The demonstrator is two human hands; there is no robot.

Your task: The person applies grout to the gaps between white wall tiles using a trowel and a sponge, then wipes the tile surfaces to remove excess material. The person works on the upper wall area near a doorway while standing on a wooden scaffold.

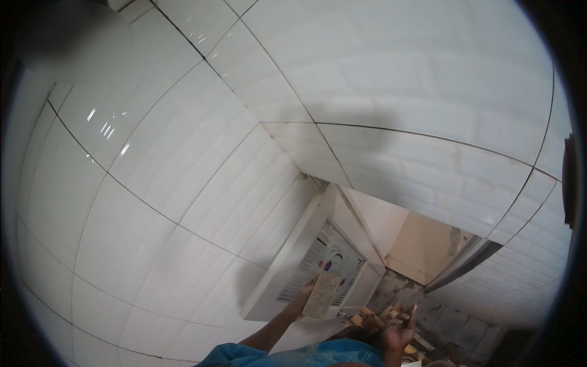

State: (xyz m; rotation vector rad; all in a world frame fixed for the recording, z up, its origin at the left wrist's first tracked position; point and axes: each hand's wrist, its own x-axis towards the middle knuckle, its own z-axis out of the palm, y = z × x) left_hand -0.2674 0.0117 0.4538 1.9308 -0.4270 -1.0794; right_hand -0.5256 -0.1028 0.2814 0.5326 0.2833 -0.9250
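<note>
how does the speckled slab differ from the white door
The speckled slab is beige-brown; the white door is patterned with dark stripes and coloured motifs. The speckled slab looks much smaller than the white door. The slab is held in the left hand, while the door stands open. Both look roughly rectangular.

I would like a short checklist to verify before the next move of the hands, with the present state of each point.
1. Left hand holding the slab: ok.
2. Right hand empty: cannot tell; its fingers are too small to read.
3. Slab apart from the printed panel: cannot tell; they overlap in view.
4. Area beside right hand uncluttered: not ok; loose pieces show there.
5. Both hands in view: ok.
</note>
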